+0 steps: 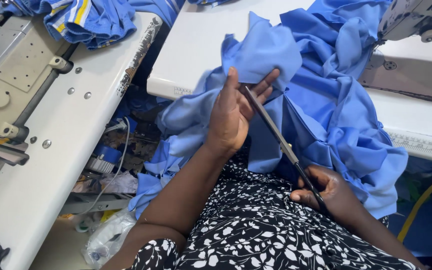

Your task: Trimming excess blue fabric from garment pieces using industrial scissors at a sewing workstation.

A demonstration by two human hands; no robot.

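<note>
Blue fabric [321, 105]: heaped from the lap up onto the white table [196, 45]; lower folds hidden behind the arms. Left hand [233, 115]: fingers spread, grip loosely pinching a fabric flap. Scissors [281, 145]: blades nearly closed, tips at 11 o'clock under the flap. Right hand [326, 192]: grip closed around the handles, fingers partly hidden. Sewing machine [416, 20]: 1 o'clock, cut off. Table edge at 9 o'clock bare.

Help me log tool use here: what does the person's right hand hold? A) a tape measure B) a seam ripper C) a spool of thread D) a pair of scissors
D: the right hand grips the dark handles of long scissors, blades pointing up toward the blue fabric held by the left hand.
</note>
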